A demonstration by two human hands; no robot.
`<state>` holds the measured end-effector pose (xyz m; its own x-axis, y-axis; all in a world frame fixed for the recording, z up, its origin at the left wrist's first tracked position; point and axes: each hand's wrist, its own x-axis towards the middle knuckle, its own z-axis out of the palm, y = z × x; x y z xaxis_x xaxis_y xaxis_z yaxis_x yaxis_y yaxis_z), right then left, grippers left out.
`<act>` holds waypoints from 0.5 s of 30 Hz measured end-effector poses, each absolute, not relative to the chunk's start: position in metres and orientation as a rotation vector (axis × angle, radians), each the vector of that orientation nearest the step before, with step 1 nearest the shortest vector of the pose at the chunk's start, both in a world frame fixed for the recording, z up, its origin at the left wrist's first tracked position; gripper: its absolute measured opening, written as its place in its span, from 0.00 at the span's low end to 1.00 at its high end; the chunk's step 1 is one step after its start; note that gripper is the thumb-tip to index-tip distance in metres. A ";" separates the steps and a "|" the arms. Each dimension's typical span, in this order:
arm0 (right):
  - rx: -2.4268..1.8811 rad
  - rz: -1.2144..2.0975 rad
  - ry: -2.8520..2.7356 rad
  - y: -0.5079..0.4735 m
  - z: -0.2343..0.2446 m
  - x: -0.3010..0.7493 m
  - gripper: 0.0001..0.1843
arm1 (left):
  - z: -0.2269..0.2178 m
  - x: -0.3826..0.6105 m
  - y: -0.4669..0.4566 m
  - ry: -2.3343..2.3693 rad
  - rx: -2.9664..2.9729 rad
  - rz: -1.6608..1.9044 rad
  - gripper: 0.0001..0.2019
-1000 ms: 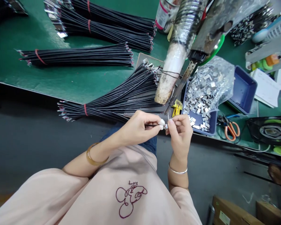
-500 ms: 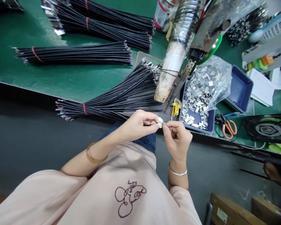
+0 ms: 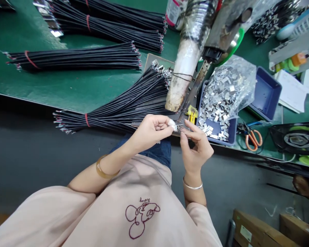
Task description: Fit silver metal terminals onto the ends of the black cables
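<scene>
My left hand (image 3: 154, 131) is closed in a pinch, with white coverings on the thumb and index fingertips. From between them a thin wire-like piece (image 3: 179, 124) sticks out to the right; the rest of it is hidden in the fingers. Just right of its tip, my right hand (image 3: 196, 145) is open, thumb and fingers apart, with nothing visible in it. Behind my hands a loose-ended bundle of black cables (image 3: 134, 97) fans out, tied at its left end with a red band (image 3: 86, 120). Small metal connectors (image 3: 216, 113) fill a blue tray (image 3: 231, 137) to the right.
A wrapped nozzle-like tube (image 3: 179, 79) and a metal arm (image 3: 195, 87) hang over the cables. More tied cable bundles (image 3: 79, 58) lie on the green table (image 3: 67, 92). A yellow cutter (image 3: 192, 115), orange-handled scissors (image 3: 252, 140) and a fan (image 3: 296, 140) lie along the front edge.
My right thumb and index finger have parted from the thin piece and moved slightly away. My left hand still pinches it, a little higher. The whole view has shifted slightly.
</scene>
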<state>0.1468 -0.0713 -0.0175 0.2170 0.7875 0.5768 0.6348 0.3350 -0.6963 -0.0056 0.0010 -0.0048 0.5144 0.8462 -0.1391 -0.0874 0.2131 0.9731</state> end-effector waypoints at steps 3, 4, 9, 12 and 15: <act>-1.381 0.168 -1.539 -0.068 -0.021 0.146 0.08 | -0.006 -0.003 0.002 0.839 1.183 0.793 0.08; -1.389 0.171 -1.536 -0.067 -0.021 0.146 0.08 | -0.006 -0.001 0.002 0.852 1.180 0.807 0.07; -1.408 0.174 -1.541 -0.064 -0.013 0.145 0.09 | 0.000 0.001 0.004 0.886 1.136 0.853 0.07; -1.414 0.134 -1.606 -0.065 -0.006 0.145 0.11 | 0.002 0.000 0.005 0.872 1.125 0.833 0.06; -1.409 0.097 -1.652 -0.066 -0.002 0.145 0.11 | 0.001 -0.002 0.007 0.858 1.133 0.807 0.06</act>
<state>0.1450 -0.0665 -0.0024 0.0921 0.8090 0.5806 0.7352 0.3380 -0.5876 -0.0018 0.0066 0.0012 0.4479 0.8797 -0.1599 -0.1060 0.2299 0.9674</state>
